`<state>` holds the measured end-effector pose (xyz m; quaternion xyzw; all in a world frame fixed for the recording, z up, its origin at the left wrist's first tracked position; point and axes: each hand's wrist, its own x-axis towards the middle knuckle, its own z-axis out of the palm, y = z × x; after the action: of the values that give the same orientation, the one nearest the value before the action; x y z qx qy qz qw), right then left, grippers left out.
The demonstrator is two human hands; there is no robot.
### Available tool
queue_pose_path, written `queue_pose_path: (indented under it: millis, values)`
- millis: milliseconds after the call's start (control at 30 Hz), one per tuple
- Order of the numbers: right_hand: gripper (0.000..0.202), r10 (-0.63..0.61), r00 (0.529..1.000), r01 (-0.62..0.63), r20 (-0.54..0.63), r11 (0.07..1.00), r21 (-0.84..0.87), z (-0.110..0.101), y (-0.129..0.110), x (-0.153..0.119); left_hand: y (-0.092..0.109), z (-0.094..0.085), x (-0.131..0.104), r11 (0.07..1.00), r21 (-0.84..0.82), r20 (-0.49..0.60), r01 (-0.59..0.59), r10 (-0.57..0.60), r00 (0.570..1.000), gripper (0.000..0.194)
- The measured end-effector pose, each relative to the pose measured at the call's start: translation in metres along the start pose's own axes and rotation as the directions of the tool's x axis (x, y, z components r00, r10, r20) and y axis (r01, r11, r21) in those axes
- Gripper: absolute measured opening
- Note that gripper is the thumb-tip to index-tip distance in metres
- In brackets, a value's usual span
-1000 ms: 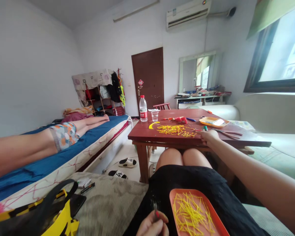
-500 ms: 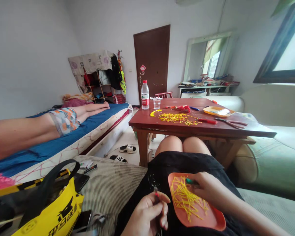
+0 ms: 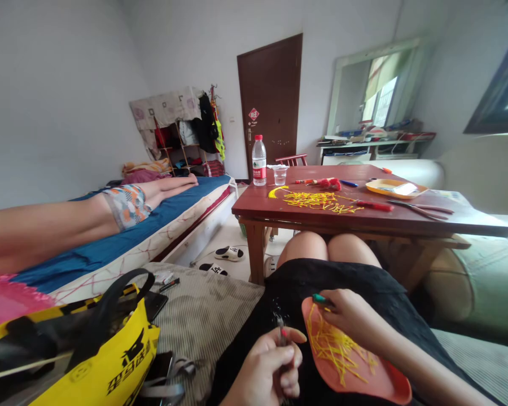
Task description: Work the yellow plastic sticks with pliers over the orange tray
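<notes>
On my lap lies an orange tray [image 3: 392, 383] with a loose pile of thin yellow strands [image 3: 342, 349] in it. My right hand [image 3: 349, 313] is closed around a small green-handled tool [image 3: 320, 300], held over the tray's far left corner; the tool's working end is hard to make out. Left of the tray, my left hand [image 3: 273, 361] pinches a slim object with a red part and a greyish tip [image 3: 283, 334]. Its lower part is hidden in my fingers, and its kind does not show.
Ahead, a red-brown table [image 3: 254, 211] holds more yellow strands [image 3: 317, 200], pliers [image 3: 423, 208], a red-handled tool [image 3: 376, 206], a water bottle [image 3: 259, 160], a plastic cup [image 3: 280, 176] and a yellow plate [image 3: 379, 189]. A yellow bag [image 3: 122, 361] sits at left. A person lies on the bed [image 3: 182, 217].
The whole view has swung a little, so things sit further right. My right hand with the green tool has shifted toward the tray's far left corner. My left hand keeps its pinch.
</notes>
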<state>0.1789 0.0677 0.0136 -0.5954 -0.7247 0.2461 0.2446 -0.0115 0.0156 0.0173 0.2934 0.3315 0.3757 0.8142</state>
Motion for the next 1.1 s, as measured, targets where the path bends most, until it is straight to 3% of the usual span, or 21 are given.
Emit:
queue_pose_path:
  millis: [100, 233, 367, 467, 533, 767, 1100]
  values:
    - [0.015, 0.032, 0.999, -0.030, -0.007, 0.969, 0.244, -0.007, 0.006, -0.008, -0.002, 0.001, -0.001, 1.000, -0.004, -0.011, 0.029, -0.029, 1.000, 0.033]
    - [0.026, 0.158, 0.986, -0.116, -0.044, 0.862, 0.493, -0.006, 0.002, -0.023, -0.006, 0.002, -0.002, 0.999, 0.032, -0.011, 0.034, -0.034, 0.999, 0.039]
    - [0.029, 0.266, 0.964, -0.176, 0.004, 0.624, 0.761, 0.006, -0.017, -0.041, -0.011, 0.001, 0.000, 0.995, 0.101, -0.014, -0.016, 0.018, 1.000, 0.041]
    - [0.034, 0.260, 0.961, -0.211, 0.095, 0.468, 0.858, 0.019, -0.030, -0.051, -0.014, -0.003, 0.001, 0.984, 0.166, -0.049, -0.067, 0.076, 0.996, 0.033]
    - [0.038, 0.228, 0.961, -0.242, 0.158, 0.415, 0.877, 0.027, -0.036, -0.054, -0.015, -0.004, 0.001, 0.971, 0.221, -0.070, -0.090, 0.107, 0.992, 0.028]
    - [0.049, 0.153, 0.953, -0.302, 0.261, 0.436, 0.848, 0.037, -0.038, -0.056, -0.014, -0.003, -0.001, 0.937, 0.336, -0.095, -0.091, 0.130, 0.987, 0.031]
    - [0.047, 0.134, 0.954, -0.300, 0.268, 0.420, 0.857, 0.045, -0.037, -0.059, -0.016, -0.001, 0.000, 0.959, 0.253, -0.149, -0.126, 0.168, 0.975, 0.035]
